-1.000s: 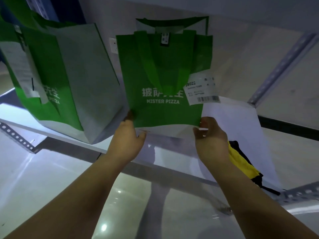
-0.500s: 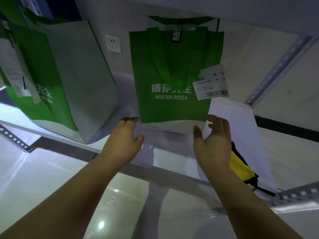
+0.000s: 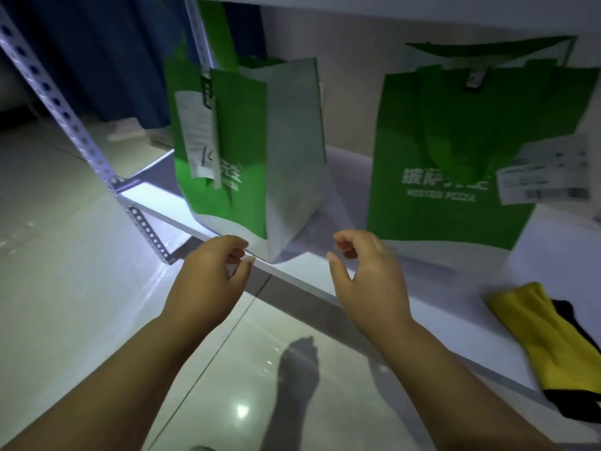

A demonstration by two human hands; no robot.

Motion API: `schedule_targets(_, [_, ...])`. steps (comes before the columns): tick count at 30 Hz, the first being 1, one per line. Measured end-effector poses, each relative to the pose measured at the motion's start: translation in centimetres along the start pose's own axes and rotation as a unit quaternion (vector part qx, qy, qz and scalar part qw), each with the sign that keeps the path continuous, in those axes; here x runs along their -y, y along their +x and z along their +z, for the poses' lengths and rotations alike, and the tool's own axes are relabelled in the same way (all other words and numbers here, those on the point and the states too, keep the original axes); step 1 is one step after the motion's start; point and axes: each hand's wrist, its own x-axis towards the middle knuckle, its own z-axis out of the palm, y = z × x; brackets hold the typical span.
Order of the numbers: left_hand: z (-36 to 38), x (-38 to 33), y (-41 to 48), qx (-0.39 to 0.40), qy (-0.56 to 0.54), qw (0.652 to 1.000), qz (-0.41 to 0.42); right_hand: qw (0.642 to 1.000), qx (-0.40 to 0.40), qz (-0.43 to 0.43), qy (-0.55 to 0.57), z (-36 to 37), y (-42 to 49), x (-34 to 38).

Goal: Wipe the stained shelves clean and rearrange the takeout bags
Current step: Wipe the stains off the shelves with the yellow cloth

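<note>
Two green Mister Pizza takeout bags stand on the white shelf (image 3: 432,281). The left bag (image 3: 250,151) is turned corner-on near the shelf's front edge, with a paper receipt on its face. The right bag (image 3: 455,164) stands flat-on further back, a label hanging at its right side. My left hand (image 3: 211,281) hovers just below the left bag's front corner, fingers curled and apart, empty. My right hand (image 3: 367,275) is over the shelf edge between the two bags, fingers loosely curled, touching nothing.
A yellow and black cloth (image 3: 553,346) lies on the shelf at the right. A perforated metal upright (image 3: 74,125) and bracket (image 3: 146,229) frame the shelf's left end. Glossy tiled floor (image 3: 81,304) lies below; another shelf board is overhead.
Both hands let go of the right bag, which now stands on the shelf, and moved left toward the left bag. The view swung left as well.
</note>
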Motion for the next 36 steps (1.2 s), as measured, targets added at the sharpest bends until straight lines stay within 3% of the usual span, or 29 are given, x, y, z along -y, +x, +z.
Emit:
schedule_targets(6, [-1.0,6.0,4.0,-0.031,-0.002,0.997,-0.073,0.998,0.04,0.012,-0.043,4.5,2.6,2.9])
schedule_targets(11, [-0.4,8.7,7.2,-0.038,-0.035,0.993,-0.105,0.998,0.019,0.02,-0.052,7.7,4.2,4.6])
schedule_targets(16, [1.3,8.7,9.1,-0.009,-0.079,0.993,-0.088,0.997,-0.021,0.047,-0.05,8.6,5.4,4.7])
schedule_targets(20, [2.6,7.9,9.6,-0.029,-0.078,0.996,-0.044,0.993,-0.038,0.096,-0.065,8.0,6.3,3.7])
schedule_targets(30, [3.8,7.9,11.6,-0.062,-0.088,0.991,-0.082,0.992,-0.059,0.113,-0.012,8.4,6.6,3.3])
schedule_targets(36, [4.9,6.0,11.4,-0.002,-0.094,0.994,-0.056,0.985,-0.12,0.124,0.002,7.4,7.2,1.9])
